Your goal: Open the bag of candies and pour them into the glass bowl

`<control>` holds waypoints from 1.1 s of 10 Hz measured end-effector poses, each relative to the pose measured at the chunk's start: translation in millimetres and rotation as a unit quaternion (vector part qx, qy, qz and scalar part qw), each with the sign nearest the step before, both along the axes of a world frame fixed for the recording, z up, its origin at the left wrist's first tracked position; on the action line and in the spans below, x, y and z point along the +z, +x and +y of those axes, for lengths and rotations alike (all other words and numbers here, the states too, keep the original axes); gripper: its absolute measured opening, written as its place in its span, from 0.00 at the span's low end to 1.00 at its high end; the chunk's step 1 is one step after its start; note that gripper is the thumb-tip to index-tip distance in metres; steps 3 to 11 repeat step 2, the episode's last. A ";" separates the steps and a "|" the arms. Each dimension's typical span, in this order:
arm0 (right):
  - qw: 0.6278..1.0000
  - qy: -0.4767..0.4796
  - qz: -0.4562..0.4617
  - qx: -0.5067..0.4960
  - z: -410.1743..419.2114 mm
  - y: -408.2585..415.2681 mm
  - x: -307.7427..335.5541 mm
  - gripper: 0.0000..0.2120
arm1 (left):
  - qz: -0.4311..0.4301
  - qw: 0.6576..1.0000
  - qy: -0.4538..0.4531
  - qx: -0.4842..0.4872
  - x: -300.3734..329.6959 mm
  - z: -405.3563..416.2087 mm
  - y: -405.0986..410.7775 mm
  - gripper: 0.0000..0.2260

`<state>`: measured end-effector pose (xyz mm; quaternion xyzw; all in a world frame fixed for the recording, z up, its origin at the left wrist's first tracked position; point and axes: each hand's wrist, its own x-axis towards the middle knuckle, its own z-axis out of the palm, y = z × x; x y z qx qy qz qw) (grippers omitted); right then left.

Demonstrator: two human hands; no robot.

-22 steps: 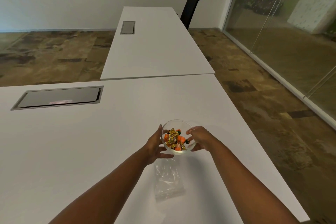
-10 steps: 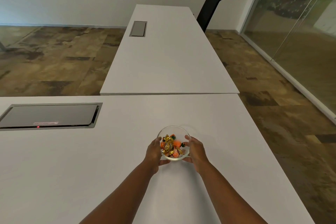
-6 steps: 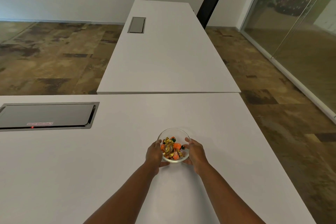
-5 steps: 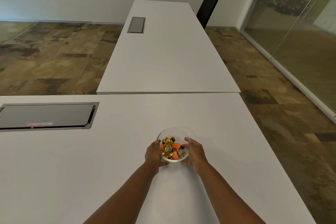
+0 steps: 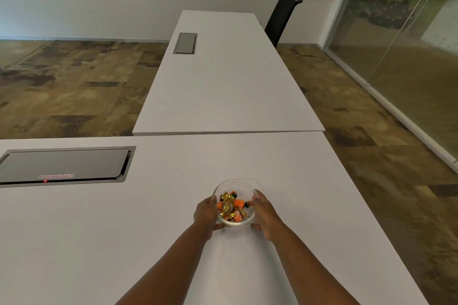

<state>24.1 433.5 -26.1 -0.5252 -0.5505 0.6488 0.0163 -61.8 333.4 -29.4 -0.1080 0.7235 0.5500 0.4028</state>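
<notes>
While both arms reach forward over the white table (image 5: 309, 181), the glass bowl (image 5: 234, 202) sits directly between the two hands, resting on the tabletop toward the table's right half. The left hand (image 5: 206, 212) cups the bowl's left wall, its fingers curved against the glass and its thumb lying on the table just in front of the bowl's base. The right hand (image 5: 264, 210) mirrors it on the right wall, fingertips touching the rim and thumb pointing inward along the table near the base. Both hands are grasping the bowl from opposite sides. Inside it lies a heap of candies (image 5: 231, 207), some in orange wrappers and some in gold foil, with a few dark green bits among them; they fill the bottom and stay below the rim. To the far left, well apart from the hands, a grey cable hatch (image 5: 64, 164) is set flush into the table. Beyond the far edge a second white table (image 5: 223, 86) stretches away, with a black chair (image 5: 283, 17) at its right side
</notes>
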 end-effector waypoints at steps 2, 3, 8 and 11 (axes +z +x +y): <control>0.990 0.114 -0.061 0.057 4.7 3.8 18.3 0.25 | 0.148 0.983 -0.103 -0.048 3.5 -5.9 -10.1 0.22; 0.990 0.114 -0.061 0.057 4.7 3.8 18.3 0.25 | 0.148 0.983 -0.103 -0.048 3.5 -5.9 -10.1 0.22; 0.990 0.114 -0.061 0.057 4.7 3.8 18.3 0.25 | 0.148 0.983 -0.103 -0.048 3.5 -5.9 -10.1 0.22; 0.990 0.114 -0.061 0.057 4.7 3.8 18.3 0.25 | 0.148 0.983 -0.103 -0.048 3.5 -5.9 -10.1 0.22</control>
